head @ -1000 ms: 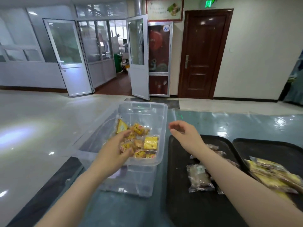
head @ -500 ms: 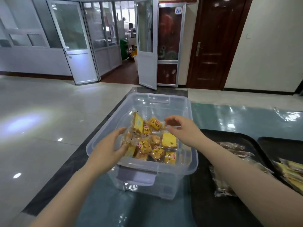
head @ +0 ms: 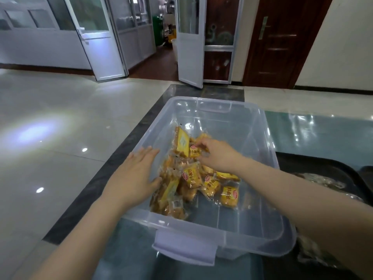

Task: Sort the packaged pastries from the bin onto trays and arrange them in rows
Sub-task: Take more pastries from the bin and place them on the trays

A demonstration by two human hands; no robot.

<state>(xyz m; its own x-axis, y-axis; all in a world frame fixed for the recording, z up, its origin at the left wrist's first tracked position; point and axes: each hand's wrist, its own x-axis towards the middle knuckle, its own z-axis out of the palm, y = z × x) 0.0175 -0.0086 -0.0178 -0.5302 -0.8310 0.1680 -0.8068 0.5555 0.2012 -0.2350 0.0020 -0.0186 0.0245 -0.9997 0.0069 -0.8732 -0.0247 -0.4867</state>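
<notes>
Clear plastic bin (head: 260, 138) on the counter (head: 323, 130), yellow packaged pastries (head: 193, 178) heaped at its 9 o'clock side; right hand (head: 217, 156) pinches one small bread packet (head: 194, 151), left hand (head: 135, 174) lies flat, fingers straight, over the bin's left rim; black tray (head: 323, 168) at 3 o'clock

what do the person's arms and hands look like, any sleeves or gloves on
Both forearms are bare as far as the frame shows: no sleeves in view. The left hand and right hand wear no gloves, and no rings, watch or wristband are visible.
</notes>
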